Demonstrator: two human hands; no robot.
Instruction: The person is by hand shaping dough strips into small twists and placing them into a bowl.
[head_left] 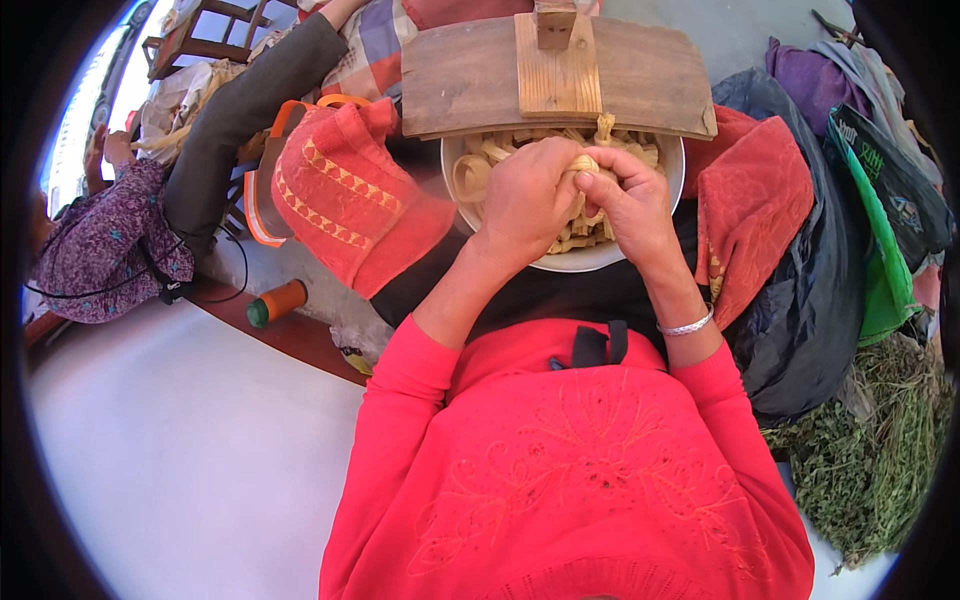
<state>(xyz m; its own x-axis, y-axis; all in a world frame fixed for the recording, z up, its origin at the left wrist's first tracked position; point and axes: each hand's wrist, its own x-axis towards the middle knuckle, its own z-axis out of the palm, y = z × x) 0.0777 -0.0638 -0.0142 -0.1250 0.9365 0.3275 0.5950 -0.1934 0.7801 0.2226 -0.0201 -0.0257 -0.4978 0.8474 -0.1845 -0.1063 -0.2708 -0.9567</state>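
A pale yellow, folded strip is pinched between the fingers of both my hands, over a bowl. My left hand is closed with its back up and hides part of the strip. From the other side my right hand grips it with thumb and forefinger. Beneath them sits a white round bowl on my lap, full of pale yellow knotted or folded strips. What the strips are made of I cannot tell. A wooden board with a crosspiece covers the bowl's far edge.
Red towels drape on both sides of the bowl. At left are an orange spool, an orange-rimmed container and a person in purple patterned clothing. At right are a black plastic bag and a heap of dried green plants.
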